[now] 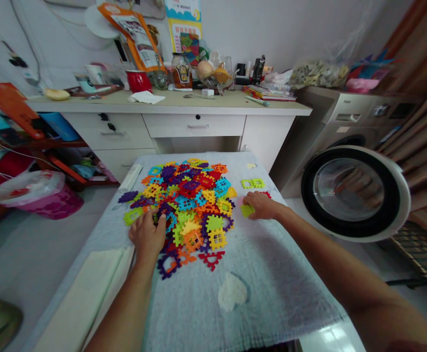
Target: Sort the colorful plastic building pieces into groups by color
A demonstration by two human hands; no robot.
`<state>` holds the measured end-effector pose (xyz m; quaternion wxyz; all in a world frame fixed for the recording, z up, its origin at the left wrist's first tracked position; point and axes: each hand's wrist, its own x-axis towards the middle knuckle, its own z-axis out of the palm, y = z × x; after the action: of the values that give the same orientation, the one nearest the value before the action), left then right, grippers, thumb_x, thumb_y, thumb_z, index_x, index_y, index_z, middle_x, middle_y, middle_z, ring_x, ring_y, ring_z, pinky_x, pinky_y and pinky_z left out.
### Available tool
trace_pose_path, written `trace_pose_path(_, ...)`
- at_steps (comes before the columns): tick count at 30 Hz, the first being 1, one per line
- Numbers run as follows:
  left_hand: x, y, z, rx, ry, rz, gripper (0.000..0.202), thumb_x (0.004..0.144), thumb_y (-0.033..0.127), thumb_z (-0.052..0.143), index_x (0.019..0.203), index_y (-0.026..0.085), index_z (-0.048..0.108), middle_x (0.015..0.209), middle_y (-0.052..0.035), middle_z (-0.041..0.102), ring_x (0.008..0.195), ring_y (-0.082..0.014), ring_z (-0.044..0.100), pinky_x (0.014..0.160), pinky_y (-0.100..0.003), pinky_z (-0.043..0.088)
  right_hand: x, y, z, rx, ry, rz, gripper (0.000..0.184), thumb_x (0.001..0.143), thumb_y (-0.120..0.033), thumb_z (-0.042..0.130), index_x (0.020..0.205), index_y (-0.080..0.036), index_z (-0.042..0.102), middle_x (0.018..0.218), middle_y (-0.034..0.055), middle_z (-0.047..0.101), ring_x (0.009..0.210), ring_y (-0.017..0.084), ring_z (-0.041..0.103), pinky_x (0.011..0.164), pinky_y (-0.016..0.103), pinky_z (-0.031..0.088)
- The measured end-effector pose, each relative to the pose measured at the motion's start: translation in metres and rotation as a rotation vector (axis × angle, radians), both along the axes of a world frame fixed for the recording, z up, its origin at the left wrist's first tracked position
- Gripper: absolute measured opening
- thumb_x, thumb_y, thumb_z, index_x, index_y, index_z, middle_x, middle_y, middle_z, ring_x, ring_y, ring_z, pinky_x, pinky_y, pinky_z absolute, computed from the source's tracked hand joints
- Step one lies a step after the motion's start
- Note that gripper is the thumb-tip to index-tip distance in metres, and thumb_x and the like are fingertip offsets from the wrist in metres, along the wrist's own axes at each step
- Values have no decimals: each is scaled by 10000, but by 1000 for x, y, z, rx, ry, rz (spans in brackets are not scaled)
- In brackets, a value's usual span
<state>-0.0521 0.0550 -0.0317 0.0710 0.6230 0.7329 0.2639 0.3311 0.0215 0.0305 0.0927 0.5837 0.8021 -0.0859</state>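
Pale grey cloth (272, 274) covers the low table, and at its middle lies a heap of notched plastic tiles (189, 200) in orange, blue, purple, yellow, red and green.

The left hand (147, 234) rests palm-down on the heap's near-left corner. Its fingers are loosely spread over the pieces, and whether the fingertips pinch one I cannot tell. The right hand (261, 205) sits just right of the heap with its fingers closed around a single lime-green square tile (247, 210), low against the cloth.

Beyond that hand, farther from the person, a joined pair of lime-green tiles (253, 183) lies apart from the heap. A red triangular tile (212, 259) and a purple ring-shaped tile (167, 266) trail off the heap's near edge.

Nearer the person than the heap, the cloth is bare except for a white heart-shaped patch (231, 292). Left of the heap the table's edge runs close, with a folded cream sheet (88, 288) along it. Well right of the heap, a washing machine's round open door (352, 193) stands past the table's edge. Behind the heap stands a white desk with drawers (194, 124).
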Motion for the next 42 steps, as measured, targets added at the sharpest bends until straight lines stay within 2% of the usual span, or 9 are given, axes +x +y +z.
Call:
trace_pose_path(4, -1, 1, -2, 2, -4, -6, 471, 949, 486, 432, 1257, 203, 648, 1285, -147, 638, 1215, -322, 533, 1076, -502, 364, 9, 16, 7, 2, -12, -9, 532, 741, -334, 807, 1230, -195, 649, 1188, 138, 642, 1086, 308, 587, 896, 380, 451)
trace_pose_path(9, 2, -2, 2, 10, -5, 5, 474, 951, 484, 423, 1252, 197, 651, 1274, -148, 645, 1219, -324, 528, 1077, -499, 361, 34, 62, 22, 119, -26, -186, 568, 817, -330, 741, 1360, -250, 593, 1317, 141, 591, 1173, 328, 551, 931, 409, 446)
trace_pose_path(13, 2, -2, 2, 7, -7, 4, 481, 948, 496, 420, 1246, 199, 654, 1267, -149, 644, 1220, -326, 526, 1073, -497, 363, 39, 88, 20, 66, -82, -256, 583, 817, -306, 735, 1382, -288, 590, 1410, 136, 548, 1236, 356, 517, 948, 447, 447)
trace_pose_path(17, -1, -1, 0, -14, -8, -8, 492, 948, 504, 414, 1256, 201, 649, 1278, -153, 638, 1228, -334, 525, 1072, -508, 367, 36, 97, 14, 21, -117, -254, 590, 822, -295, 718, 1397, -312, 588, 1418, 122, 557, 1252, 364, 510, 968, 460, 439)
trace_pose_path(27, 2, -3, 2, 9, 1, -2, 487, 947, 490, 410, 1246, 190, 650, 1286, -149, 645, 1232, -327, 531, 1095, -492, 352, 39, 94, 8, 15, -92, -263, 626, 797, -243, 701, 1409, -287, 578, 1408, 138, 577, 1240, 377, 532, 945, 483, 472)
trace_pose_path(32, 3, -3, 6, -8, -19, 0, 473, 947, 482, 418, 1250, 202, 651, 1283, -148, 643, 1241, -327, 522, 1091, -497, 348, 35, 85, 12, 127, -25, -278, 676, 784, -264, 744, 1431, -280, 549, 1461, 137, 540, 1255, 377, 526, 985, 508, 467)
trace_pose_path(37, 5, -5, 8, -11, -24, 9, 475, 949, 467, 428, 1261, 186, 648, 1292, -162, 634, 1248, -334, 516, 1095, -508, 345, 6, 60, 12, 293, 223, -215, 486, 863, -199, 640, 1348, -176, 606, 1390, 161, 585, 1239, 313, 552, 1060, 470, 437)
trace_pose_path(42, 5, -6, 9, -5, -26, -3, 463, 951, 455, 441, 1271, 192, 649, 1297, -154, 635, 1253, -327, 514, 1088, -494, 352, -35, 32, -10, 362, 495, -182, 364, 870, -135, 583, 1227, -154, 652, 1236, 138, 663, 1145, 241, 605, 1058, 396, 444)
